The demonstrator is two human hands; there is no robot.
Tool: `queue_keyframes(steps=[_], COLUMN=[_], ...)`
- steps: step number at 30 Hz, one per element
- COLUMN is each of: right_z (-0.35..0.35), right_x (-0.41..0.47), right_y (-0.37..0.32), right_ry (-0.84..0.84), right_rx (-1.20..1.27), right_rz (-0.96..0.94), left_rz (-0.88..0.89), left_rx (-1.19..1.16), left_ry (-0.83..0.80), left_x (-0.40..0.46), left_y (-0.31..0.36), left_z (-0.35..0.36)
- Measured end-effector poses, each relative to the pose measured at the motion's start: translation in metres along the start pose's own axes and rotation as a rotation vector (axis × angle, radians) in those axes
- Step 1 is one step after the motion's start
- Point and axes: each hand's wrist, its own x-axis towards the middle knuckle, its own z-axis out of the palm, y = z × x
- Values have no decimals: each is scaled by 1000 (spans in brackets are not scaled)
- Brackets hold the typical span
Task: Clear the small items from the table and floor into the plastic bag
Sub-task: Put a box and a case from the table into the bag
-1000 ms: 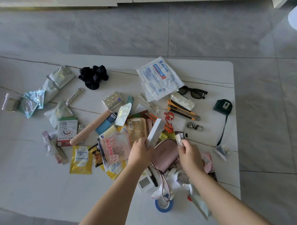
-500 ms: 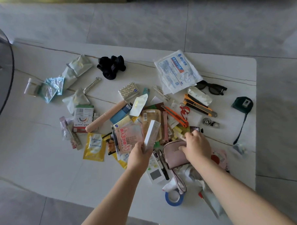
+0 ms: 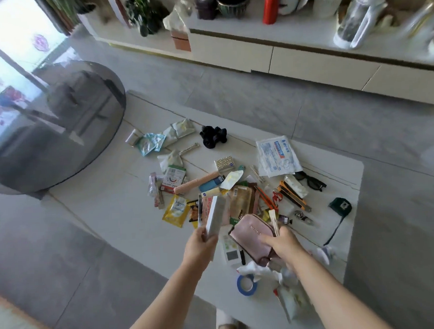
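Well, the only container in plain sight is the pink pouch (image 3: 254, 237), lying on the white table (image 3: 339, 253) among the clutter; what it holds inside cannot be seen. The right hand (image 3: 282, 243) is curled over its near right end, fingers wrapped on the fabric, and thin pale sticks (image 3: 274, 220) rise from between the fingers, so the grasp takes in both. The left hand (image 3: 199, 241) is clenched round the lower end of a long white box (image 3: 215, 219), held tilted above the table, with a dark pen (image 3: 200, 211) pinched alongside it.

Just beyond the left hand lie a yellow sachet (image 3: 176, 211) and flat packets. Beyond the right hand are an orange utility knife (image 3: 293, 195), sunglasses (image 3: 311, 182) and a white medical packet (image 3: 276, 156); a green tape measure (image 3: 340, 206) sits well off to its right. Nearer than the right wrist, a blue tape roll (image 3: 246, 285) touches crumpled white plastic (image 3: 259, 269), which may be the bag, though that cannot be told.
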Motion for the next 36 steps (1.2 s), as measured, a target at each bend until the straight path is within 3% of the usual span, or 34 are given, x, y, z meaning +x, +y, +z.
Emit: queue_keyframes(steps=[9,17,27,36], right_z=[58,163,328,471], right_x=[-124,-218,-321,-404], right_y=[-69,-120,-129,-115], right_ry=[-185,-518,-804,-992], right_rx=[61,-34,-253,-400], right_rz=[-99,-269,-337,-386], left_rz=[-85,-116,-127,-185], left_rx=[-348,-684,-1156,-1267], left_ry=[194,350,664,889], left_x=[-128,-215,-281,-348], left_y=[-24,-80,-211,-327], left_z=[-112,-205,-312,-382])
